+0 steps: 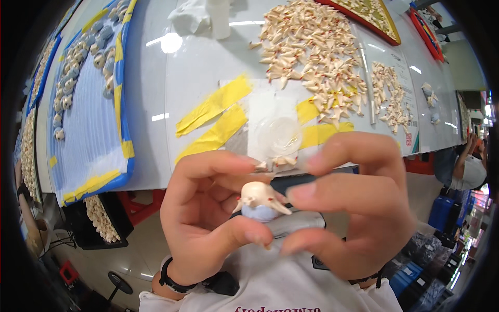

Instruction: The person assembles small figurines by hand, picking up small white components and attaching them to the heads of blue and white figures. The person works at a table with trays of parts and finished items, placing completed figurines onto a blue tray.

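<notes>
Small rounded cream-and-pale-blue figurine [260,196], pointed side pieces, red spots: above lap by table edge, grasped between left hand's [195,221] thumb and fingers. Right hand [364,213] just beside, fingers curved, gripping nothing; contact unclear. Beyond, on glossy white table [148,132]: round translucent plastic dish [280,135], yellow tape strips [214,106], heaped cream red-tipped pieces [312,49]. Left: blue-rimmed tray [128,166], grey-blue figurines [70,78].

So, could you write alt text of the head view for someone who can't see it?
A person's left fingers hold a small cream-and-blue figure, the right fingers curled beside it. Beyond, a white table bears heaped red-tipped cream pieces and a blue tray.
</notes>
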`<action>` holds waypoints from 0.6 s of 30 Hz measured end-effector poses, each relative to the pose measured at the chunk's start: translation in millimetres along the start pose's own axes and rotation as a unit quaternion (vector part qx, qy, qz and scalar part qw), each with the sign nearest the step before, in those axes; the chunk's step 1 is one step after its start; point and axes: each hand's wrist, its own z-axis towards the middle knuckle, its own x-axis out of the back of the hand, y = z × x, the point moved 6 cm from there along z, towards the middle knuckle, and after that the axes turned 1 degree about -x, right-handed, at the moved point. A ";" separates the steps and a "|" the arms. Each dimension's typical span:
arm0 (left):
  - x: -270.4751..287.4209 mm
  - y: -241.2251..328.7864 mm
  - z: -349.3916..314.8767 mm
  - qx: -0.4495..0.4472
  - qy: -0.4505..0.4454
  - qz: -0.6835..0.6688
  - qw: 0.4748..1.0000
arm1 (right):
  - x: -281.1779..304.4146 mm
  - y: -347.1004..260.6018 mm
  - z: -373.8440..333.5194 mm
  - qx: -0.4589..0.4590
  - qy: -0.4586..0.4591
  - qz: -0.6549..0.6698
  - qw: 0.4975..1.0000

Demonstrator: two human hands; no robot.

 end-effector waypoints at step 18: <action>91.1 149.1 42.0 -0.053 0.007 0.872 0.487 | 253.6 137.9 -38.7 -0.250 0.143 -0.444 0.849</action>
